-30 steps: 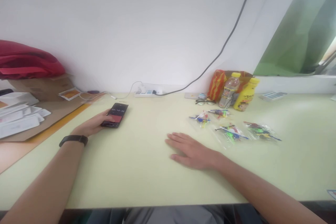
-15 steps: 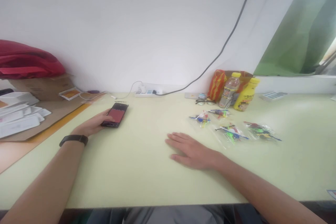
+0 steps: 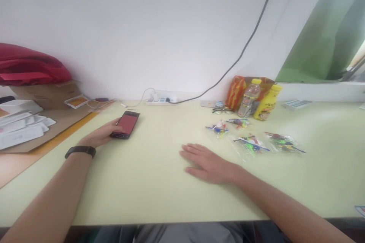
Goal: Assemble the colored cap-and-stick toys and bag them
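Note:
My left hand (image 3: 100, 135) lies on the pale yellow-green table (image 3: 159, 182) and grips a dark phone (image 3: 125, 124) whose screen glows red. A black band sits on that wrist. My right hand (image 3: 207, 163) rests flat on the table with its fingers stretched out toward the left, holding nothing. To its right lie several clear plastic bags of small coloured toy parts (image 3: 251, 142).
Two bottles (image 3: 266, 102) and an orange-red bag (image 3: 235, 91) stand against the back wall, with glasses (image 3: 222, 111) in front. A power strip (image 3: 159, 100) with a dark cable lies at the back. White boxes (image 3: 19, 129), cardboard and a red bag (image 3: 31, 64) fill the left.
The phone's screen has gone from a dark timer display to a full red screen. Both hands stay where they were.

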Tool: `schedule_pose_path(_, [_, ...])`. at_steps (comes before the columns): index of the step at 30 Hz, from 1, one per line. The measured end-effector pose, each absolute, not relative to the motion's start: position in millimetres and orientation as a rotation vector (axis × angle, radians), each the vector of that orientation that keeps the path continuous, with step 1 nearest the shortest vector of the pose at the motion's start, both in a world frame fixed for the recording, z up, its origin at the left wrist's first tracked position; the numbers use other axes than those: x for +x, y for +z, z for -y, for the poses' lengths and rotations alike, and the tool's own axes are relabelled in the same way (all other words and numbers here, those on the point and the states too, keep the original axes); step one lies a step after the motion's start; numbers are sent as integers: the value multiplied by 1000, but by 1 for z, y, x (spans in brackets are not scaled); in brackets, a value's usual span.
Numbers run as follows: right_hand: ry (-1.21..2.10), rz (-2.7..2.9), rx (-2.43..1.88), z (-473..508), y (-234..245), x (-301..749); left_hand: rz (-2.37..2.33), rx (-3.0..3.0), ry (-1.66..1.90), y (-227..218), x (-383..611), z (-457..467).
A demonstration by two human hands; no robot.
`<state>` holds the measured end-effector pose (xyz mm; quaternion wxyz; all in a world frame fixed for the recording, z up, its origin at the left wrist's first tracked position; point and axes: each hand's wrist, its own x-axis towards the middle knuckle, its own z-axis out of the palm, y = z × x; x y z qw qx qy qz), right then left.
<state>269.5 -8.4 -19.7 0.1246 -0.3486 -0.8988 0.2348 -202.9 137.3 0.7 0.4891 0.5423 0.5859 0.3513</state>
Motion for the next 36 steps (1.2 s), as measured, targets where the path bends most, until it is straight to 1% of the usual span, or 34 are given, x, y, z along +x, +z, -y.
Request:
schedule_pose_path(7, [694, 2611, -1021, 9, -19, 269, -1427, 1301, 890, 3, -200, -136])
schedule_pose_path(30, [700, 2611, -1011, 8, -20, 270, -1434, 1268, 844, 4, -199, -139])
schedule_pose_path(36, [704, 2593, -1005, 8, -21, 270, -1594, 1224, 909, 7, -192, -141])
